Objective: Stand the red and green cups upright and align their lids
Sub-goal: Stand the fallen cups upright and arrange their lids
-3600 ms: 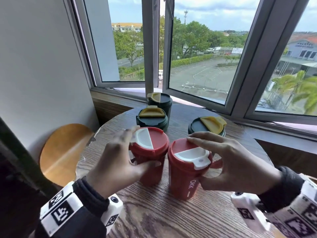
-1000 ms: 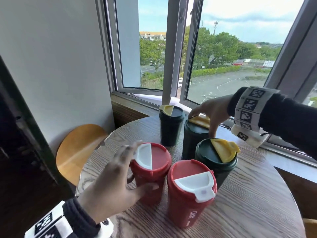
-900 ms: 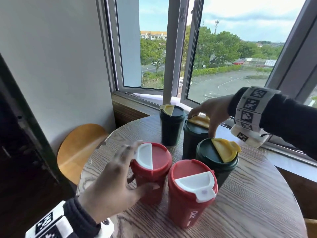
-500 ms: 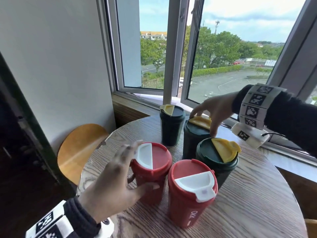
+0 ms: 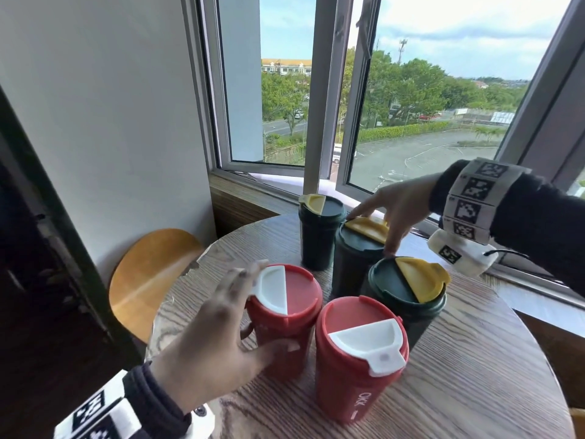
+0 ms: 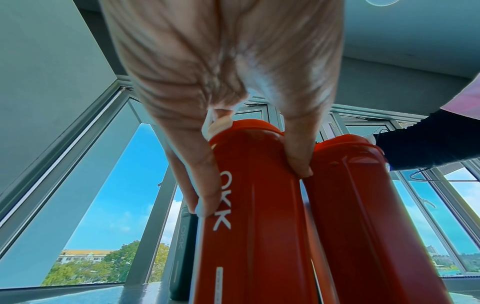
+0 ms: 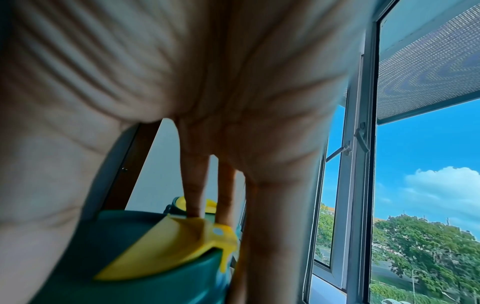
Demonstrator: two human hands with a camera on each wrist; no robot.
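Note:
Two red cups with white-flap lids stand upright at the front of the round table. My left hand (image 5: 272, 307) grips the left red cup (image 5: 289, 293); its thumb lies between it and the right red cup (image 5: 357, 359). The left wrist view shows this hand (image 6: 253, 191) round the left red cup (image 6: 259, 216), with the other red cup (image 6: 363, 205) touching it. Three green cups with yellow flaps stand behind: far (image 5: 318, 236), middle (image 5: 351, 264), near (image 5: 408, 299). My right hand (image 5: 378, 231) grips the middle cup's lid from above, fingers (image 7: 194, 195) over its yellow flap (image 7: 168, 242).
The wooden table (image 5: 474, 375) ends close to the window sill (image 5: 538, 299) at the back right. An open window frame (image 5: 319, 122) rises behind the cups. A round wooden seat (image 5: 148, 274) sits low at the left, beside the white wall.
My right hand has left the right red cup and now grips the middle green cup's lid, shifting only slightly over the last second. My left hand has stayed on the left red cup.

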